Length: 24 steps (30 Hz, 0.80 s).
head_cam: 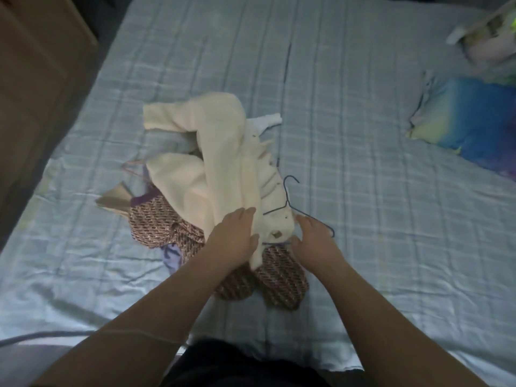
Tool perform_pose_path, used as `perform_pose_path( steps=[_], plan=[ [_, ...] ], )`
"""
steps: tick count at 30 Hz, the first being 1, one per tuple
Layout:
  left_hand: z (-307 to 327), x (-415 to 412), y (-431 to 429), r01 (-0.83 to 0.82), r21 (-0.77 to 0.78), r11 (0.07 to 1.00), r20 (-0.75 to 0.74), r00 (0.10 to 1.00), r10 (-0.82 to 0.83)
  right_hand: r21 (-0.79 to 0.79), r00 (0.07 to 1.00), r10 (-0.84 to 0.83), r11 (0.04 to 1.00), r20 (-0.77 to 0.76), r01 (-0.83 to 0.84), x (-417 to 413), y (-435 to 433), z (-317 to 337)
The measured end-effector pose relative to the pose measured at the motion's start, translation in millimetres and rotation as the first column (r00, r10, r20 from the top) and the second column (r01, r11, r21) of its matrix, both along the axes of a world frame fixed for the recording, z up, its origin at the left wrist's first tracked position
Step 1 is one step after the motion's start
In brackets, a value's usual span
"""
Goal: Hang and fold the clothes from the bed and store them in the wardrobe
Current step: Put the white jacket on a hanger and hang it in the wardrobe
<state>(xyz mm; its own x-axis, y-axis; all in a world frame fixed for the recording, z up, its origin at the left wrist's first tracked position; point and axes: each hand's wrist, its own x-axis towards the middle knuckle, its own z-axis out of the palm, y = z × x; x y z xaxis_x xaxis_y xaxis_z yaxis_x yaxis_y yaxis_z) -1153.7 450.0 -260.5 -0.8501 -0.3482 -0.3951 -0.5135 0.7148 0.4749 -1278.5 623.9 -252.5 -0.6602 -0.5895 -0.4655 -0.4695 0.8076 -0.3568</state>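
A cream garment [223, 163] lies crumpled on top of a small pile on the bed [363, 135]. Under it is a brown patterned garment [159, 222] with a purple edge. A thin blue wire hanger [287, 202] rests on the cream garment's near right end, hook pointing away. My left hand [234, 238] lies flat on the cream cloth, fingers straight. My right hand [310, 236] is at the hanger's right arm and bottom bar, fingers curled at the cloth's edge; whether they grip the wire is unclear.
A white cloth [268, 121] peeks out behind the pile. A blue and yellow pillow [469, 118] lies at the right, with more bundled things [485, 37] in the far right corner. A brown wooden panel [36, 79] stands along the bed's left side.
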Motion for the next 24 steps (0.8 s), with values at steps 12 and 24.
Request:
perform_pose_path(
  steps=[12,24],
  plan=[
    [-56,-34,-15,-0.082,-0.055,0.995,-0.042,0.996,0.080,0.092,0.962,-0.164,0.985,0.220,0.147,-85,-36,-132],
    [-46,-30,2,-0.173,-0.075,0.982,-0.070,0.983,0.168,-0.212,0.958,-0.077,0.967,0.275,0.138,-91,-50,-134]
  ],
)
